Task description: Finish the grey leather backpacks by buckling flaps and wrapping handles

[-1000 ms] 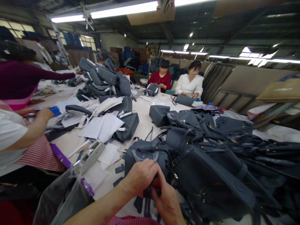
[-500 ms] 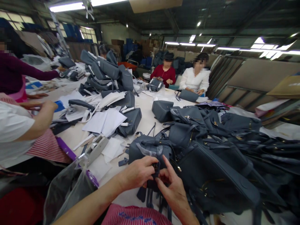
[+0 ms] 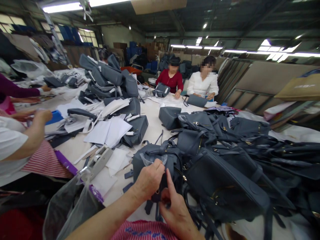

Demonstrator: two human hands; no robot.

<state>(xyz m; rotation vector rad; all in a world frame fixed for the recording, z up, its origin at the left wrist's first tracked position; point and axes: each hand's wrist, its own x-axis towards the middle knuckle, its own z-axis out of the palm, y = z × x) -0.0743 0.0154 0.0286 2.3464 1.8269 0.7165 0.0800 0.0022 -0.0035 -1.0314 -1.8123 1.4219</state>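
A grey-blue leather backpack (image 3: 152, 160) stands on the white table (image 3: 152, 116) right in front of me. My left hand (image 3: 150, 180) is closed on the front of the backpack, fingers curled over a small fitting. Just below it, my right hand (image 3: 175, 208) pinches something small on the backpack's front, forefinger stretched upward. Dark straps (image 3: 150, 208) hang from the backpack between my arms.
A big heap of grey-blue bags (image 3: 225, 160) fills the right side. Papers (image 3: 107, 131), more bags (image 3: 107, 80) and a tape dispenser (image 3: 98, 161) lie at left. A plastic bag (image 3: 67, 206) hangs at lower left. A person's arm (image 3: 27, 140) works at left; two people (image 3: 190, 83) sit opposite.
My hands shifted on the backpack's front: the left closed higher over the fitting, the right dropped lower. The view swung slightly. The person at far left drew the arm back.
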